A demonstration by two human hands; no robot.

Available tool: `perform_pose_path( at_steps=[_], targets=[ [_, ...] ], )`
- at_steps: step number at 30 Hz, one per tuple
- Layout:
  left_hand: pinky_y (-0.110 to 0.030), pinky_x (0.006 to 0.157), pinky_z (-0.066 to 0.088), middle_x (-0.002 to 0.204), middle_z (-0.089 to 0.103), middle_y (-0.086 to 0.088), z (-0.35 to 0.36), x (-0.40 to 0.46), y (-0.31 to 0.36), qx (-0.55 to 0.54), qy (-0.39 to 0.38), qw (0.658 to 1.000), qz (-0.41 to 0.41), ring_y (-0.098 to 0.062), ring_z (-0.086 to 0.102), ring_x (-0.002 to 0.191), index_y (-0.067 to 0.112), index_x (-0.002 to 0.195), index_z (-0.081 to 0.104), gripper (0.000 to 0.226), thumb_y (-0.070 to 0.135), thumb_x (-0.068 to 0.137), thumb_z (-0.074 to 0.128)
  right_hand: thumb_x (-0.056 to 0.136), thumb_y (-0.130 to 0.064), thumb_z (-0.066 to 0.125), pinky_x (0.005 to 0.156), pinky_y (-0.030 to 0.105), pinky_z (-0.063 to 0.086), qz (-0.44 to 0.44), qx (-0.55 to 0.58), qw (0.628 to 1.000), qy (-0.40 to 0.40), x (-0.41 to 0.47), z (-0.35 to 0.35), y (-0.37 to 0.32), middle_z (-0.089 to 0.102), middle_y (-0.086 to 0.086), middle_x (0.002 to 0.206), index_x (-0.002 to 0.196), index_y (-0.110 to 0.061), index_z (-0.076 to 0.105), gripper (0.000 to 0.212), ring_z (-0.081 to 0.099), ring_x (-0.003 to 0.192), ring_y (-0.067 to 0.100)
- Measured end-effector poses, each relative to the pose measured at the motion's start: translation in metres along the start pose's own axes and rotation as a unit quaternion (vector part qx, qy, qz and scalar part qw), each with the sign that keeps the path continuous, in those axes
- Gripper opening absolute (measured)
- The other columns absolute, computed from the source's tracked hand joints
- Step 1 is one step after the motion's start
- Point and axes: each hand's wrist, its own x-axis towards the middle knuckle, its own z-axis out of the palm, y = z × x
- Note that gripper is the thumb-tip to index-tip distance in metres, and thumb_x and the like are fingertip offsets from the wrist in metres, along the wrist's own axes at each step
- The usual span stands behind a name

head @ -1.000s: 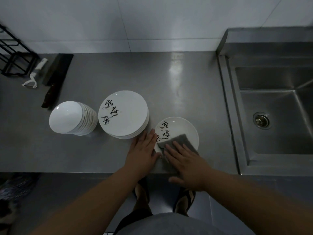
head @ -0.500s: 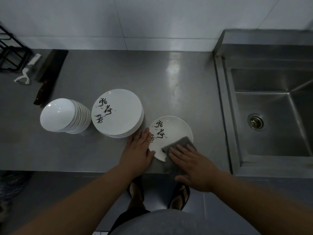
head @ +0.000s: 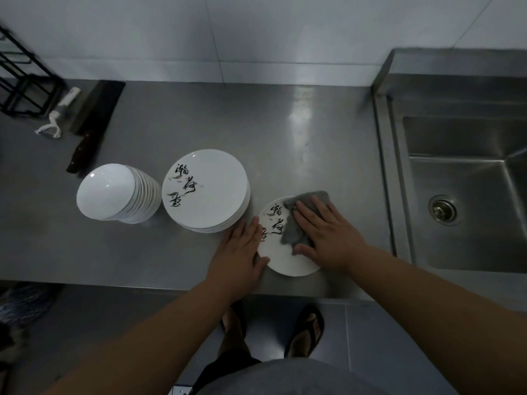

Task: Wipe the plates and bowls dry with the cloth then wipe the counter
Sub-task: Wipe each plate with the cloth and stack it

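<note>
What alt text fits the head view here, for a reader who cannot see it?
A right hand presses a grey cloth flat on a white plate at the steel counter's front edge while the left hand steadies the plate's rim. A plate stack and bowl stack stand left, a sink right.

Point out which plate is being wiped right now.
The single plate nearest the counter's front edge, under the grey cloth; the others sit stacked to its left, untouched.
</note>
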Motion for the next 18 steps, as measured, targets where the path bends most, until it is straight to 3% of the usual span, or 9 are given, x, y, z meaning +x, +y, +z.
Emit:
perform_pose_path(
  at_steps=[2, 4, 6, 11, 16, 18],
  targets=[
    [-0.038, 0.127, -0.002, 0.171, 0.006, 0.004, 0.000, 0.001, 0.001, -0.008, 0.000, 1.000, -0.001, -0.022, 0.003, 0.158, 0.019, 0.163, 0.021, 0.076, 0.057, 0.099, 0.036, 0.093, -0.083, 0.005, 0.127, 0.056, 0.012, 0.053, 0.040, 0.998, 0.015, -0.028, 0.012, -0.005, 0.003, 0.002, 0.172, 0.164, -0.020, 0.009, 0.095, -0.011, 0.158, 0.033],
    [-0.037, 0.126, -0.005, 0.171, 0.000, 0.006, 0.001, 0.001, -0.001, -0.012, -0.003, 1.000, 0.004, -0.021, 0.000, 0.158, 0.019, 0.163, 0.018, 0.077, 0.059, 0.098, 0.031, 0.093, -0.081, 0.008, 0.126, 0.057, 0.016, 0.079, 0.061, 0.995, 0.000, -0.047, 0.021, -0.014, 0.006, 0.004, 0.172, 0.164, -0.016, 0.016, 0.097, -0.007, 0.158, 0.035],
    [-0.038, 0.127, -0.003, 0.170, -0.001, 0.005, 0.000, 0.001, -0.003, -0.012, 0.000, 1.000, 0.013, -0.021, 0.001, 0.158, 0.018, 0.163, 0.020, 0.081, 0.061, 0.095, 0.024, 0.091, -0.083, 0.006, 0.127, 0.056, 0.012, 0.077, 0.062, 0.995, -0.005, -0.044, 0.018, -0.017, 0.005, 0.005, 0.172, 0.164, -0.015, 0.016, 0.100, -0.009, 0.157, 0.036],
    [-0.040, 0.128, 0.001, 0.171, 0.005, 0.004, -0.001, 0.000, 0.000, -0.008, 0.002, 1.000, 0.003, -0.021, 0.002, 0.158, 0.019, 0.162, 0.023, 0.083, 0.064, 0.092, 0.023, 0.082, -0.086, -0.010, 0.125, 0.047, -0.012, 0.016, 0.012, 1.000, 0.000, 0.001, -0.007, -0.002, -0.010, -0.005, 0.171, 0.158, -0.026, -0.009, 0.097, -0.026, 0.154, 0.030],
    [-0.044, 0.128, 0.010, 0.169, 0.020, 0.000, 0.005, -0.003, 0.001, 0.026, 0.028, 0.999, -0.002, -0.026, 0.014, 0.157, 0.017, 0.158, 0.036, 0.078, 0.063, 0.095, 0.033, 0.093, -0.079, 0.007, 0.129, 0.053, 0.005, 0.131, 0.114, 0.985, 0.019, -0.042, 0.021, -0.033, -0.011, 0.001, 0.171, 0.165, -0.017, 0.002, 0.095, -0.024, 0.155, 0.032],
    [-0.042, 0.127, 0.008, 0.169, 0.020, 0.000, 0.006, -0.004, 0.002, 0.030, 0.038, 0.999, 0.002, -0.026, 0.015, 0.156, 0.017, 0.157, 0.039, 0.077, 0.062, 0.095, 0.035, 0.090, -0.081, 0.003, 0.128, 0.051, -0.002, 0.150, 0.149, 0.977, 0.001, -0.068, 0.030, -0.054, -0.019, 0.003, 0.170, 0.164, -0.016, -0.004, 0.099, -0.027, 0.154, 0.032]
  ],
)
